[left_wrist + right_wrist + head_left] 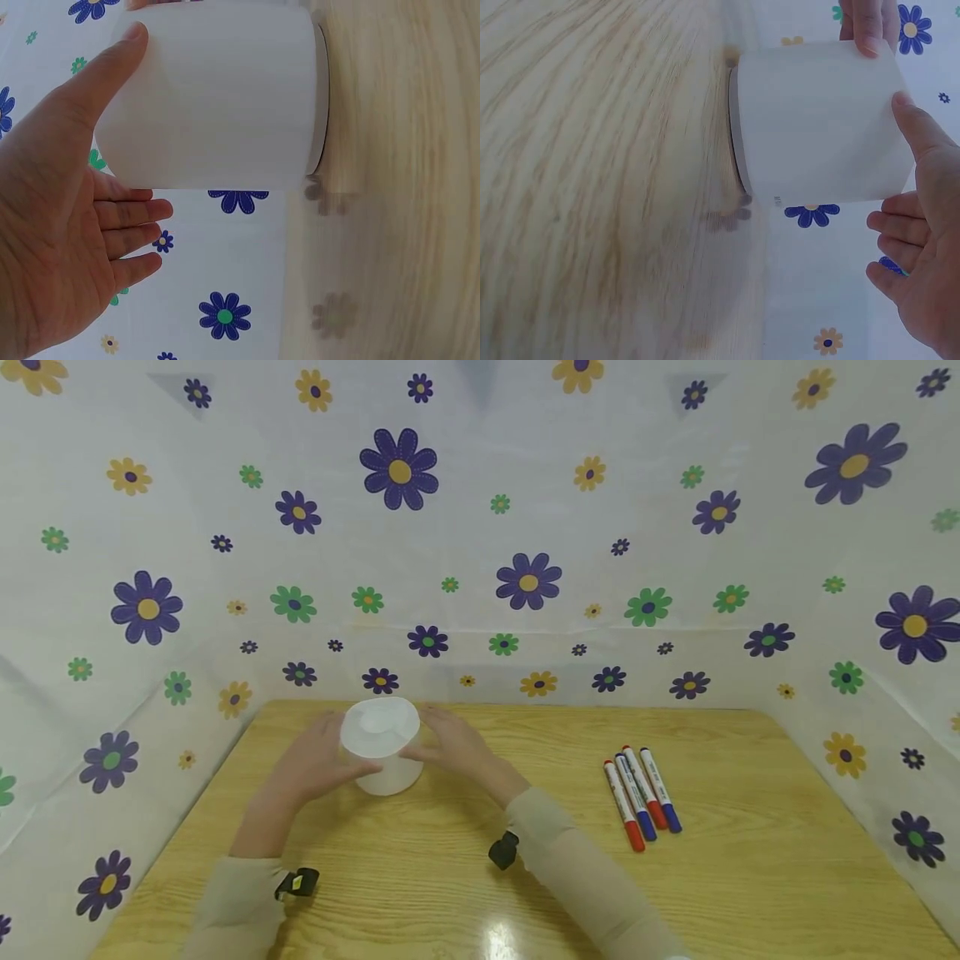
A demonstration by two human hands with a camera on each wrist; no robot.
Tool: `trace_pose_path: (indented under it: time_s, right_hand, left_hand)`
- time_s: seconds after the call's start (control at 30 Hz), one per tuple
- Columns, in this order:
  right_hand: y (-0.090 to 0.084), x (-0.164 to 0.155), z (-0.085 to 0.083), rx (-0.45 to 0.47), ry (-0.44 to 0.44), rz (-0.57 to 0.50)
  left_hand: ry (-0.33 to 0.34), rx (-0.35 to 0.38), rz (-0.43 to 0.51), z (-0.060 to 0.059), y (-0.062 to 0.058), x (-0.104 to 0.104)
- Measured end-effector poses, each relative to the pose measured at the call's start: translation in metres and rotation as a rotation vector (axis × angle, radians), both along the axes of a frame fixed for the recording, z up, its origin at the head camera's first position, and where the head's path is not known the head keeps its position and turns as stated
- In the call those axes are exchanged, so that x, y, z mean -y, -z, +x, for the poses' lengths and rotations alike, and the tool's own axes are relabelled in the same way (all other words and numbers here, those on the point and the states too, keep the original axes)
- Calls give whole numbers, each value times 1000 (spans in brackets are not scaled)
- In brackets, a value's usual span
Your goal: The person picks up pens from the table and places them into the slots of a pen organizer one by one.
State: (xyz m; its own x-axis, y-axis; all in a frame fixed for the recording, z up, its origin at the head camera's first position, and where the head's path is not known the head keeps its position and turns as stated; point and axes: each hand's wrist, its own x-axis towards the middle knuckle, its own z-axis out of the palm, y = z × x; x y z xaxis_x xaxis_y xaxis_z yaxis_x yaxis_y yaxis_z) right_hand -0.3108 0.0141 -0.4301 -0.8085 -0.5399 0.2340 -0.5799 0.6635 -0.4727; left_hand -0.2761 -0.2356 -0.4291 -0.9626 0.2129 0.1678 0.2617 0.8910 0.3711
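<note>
1. White container (210,97) is apparently standing upright toward wooden table (555,743)'s far edge, left of centre.
2. Left hand (311,764) and right hand (461,749) are gripping its sides, thumbs toward table's near edge; probably needing even, light pressure, base level.
3. Four markers (636,797) are lying on table's right half.

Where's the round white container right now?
In the head view, the white container is left of the middle, between the left hand and the right hand, with four markers farther to its right.
</note>
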Motion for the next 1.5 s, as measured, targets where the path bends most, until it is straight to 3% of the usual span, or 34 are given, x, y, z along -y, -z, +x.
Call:
trace_pose_path:
  time_s: [0.37, 0.87, 1.5]
  right_hand:
    - [0, -22, 8, -7, 53, 15]
    - [6, -54, 24, -7, 132, -48]
    - [3, -99, 46, -99, 164, -67]
  left_hand:
    - [35, -43, -30, 0, 0, -23]
    - [110, -105, -42, 1, -1, -55]
    - [157, -91, -82, 4, -3, -97]
